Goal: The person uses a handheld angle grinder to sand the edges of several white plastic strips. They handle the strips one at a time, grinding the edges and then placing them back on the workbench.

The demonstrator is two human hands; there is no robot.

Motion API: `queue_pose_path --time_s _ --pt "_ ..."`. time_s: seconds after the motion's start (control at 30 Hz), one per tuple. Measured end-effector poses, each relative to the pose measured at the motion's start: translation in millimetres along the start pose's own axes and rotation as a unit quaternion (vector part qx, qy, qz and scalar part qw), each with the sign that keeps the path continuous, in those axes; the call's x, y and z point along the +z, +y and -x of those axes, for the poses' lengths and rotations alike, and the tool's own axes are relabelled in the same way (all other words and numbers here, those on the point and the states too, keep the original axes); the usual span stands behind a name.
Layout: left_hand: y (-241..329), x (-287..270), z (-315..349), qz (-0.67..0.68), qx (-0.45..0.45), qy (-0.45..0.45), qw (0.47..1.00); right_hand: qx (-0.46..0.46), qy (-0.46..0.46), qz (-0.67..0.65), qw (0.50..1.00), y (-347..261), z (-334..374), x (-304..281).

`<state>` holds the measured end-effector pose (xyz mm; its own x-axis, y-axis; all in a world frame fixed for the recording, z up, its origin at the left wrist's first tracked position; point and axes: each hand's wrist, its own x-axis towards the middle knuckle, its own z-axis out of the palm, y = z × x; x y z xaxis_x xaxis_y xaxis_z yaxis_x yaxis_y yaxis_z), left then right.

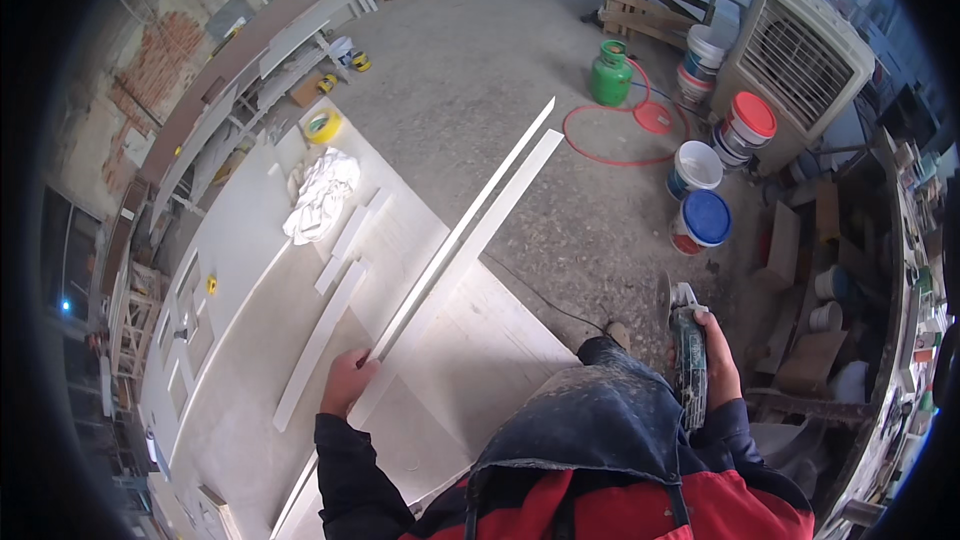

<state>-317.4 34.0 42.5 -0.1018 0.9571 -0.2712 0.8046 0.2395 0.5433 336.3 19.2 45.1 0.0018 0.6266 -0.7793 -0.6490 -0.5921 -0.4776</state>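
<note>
Soft, even daylight fills the scene with faint shadows. Fisheye distortion bends straight edges toward a black, slightly blurred rim.

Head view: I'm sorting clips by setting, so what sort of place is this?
Probably a stone-cutting or carpentry workshop: pale slabs and strips on a workbench, an angle grinder in the right hand, and paint buckets on a dusty concrete floor.

Dark navy sleeves, red jacket body, dusty dark apron.

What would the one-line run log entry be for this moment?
left hand: grips long white strip | right hand: holds angle grinder at side | strip lies on white slab | rag beyond
</note>
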Motion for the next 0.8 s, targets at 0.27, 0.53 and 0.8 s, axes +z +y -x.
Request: queue_pose_path --time_s 0.27,0.53,0.8 --pt "31 -25 10 0.134 -0.104 -0.090 0.981 -0.007 0.006 0.044 0.999 -1 -16 -6" --pt "92 -44 60 0.226 -0.118 -0.125 0.959 -0.032 0.009 -0.001 0.999 -3 -3 -5" --pt "118 -7 101 0.221 -0.115 -0.130 0.960 -0.003 -0.052 -0.056 0.997 -4 -10 -25"
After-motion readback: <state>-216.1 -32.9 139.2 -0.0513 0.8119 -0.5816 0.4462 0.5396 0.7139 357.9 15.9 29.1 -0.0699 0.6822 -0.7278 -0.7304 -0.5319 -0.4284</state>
